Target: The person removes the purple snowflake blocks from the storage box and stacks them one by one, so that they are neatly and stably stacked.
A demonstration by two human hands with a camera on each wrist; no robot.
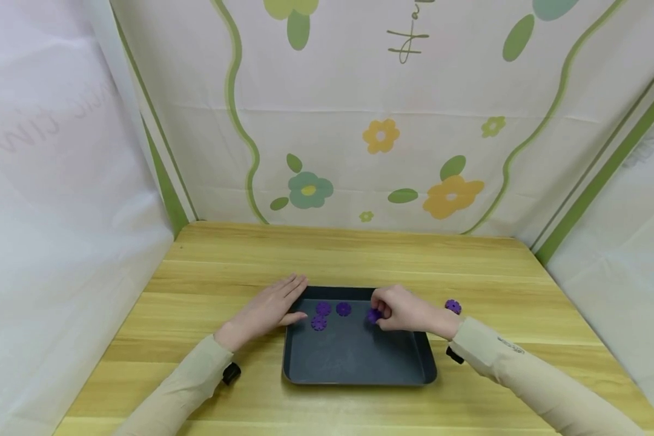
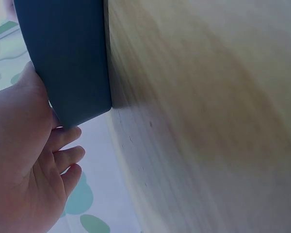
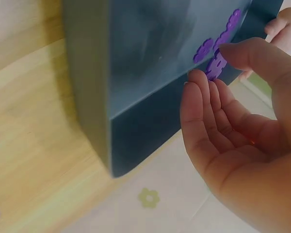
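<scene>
The right hand (image 1: 400,310) pinches a purple flower-shaped disc (image 1: 373,316) just above the floor of the dark tray (image 1: 360,369), near its far edge. The left hand (image 1: 269,310) lies flat with straight fingers on the tray's left rim. Three more discs (image 1: 323,307) lie to the left, between both hands; one disc (image 1: 453,306) sits on the counter (image 1: 223,266) outside the tray, nearest the right hand.

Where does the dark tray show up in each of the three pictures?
Head view: the dark tray lies low in the middle, on the table.
Left wrist view: its corner fills the top left, against the left hand.
Right wrist view: it fills the upper middle.
Shared landmark: the tray's near-left corner, by the left hand.
</scene>
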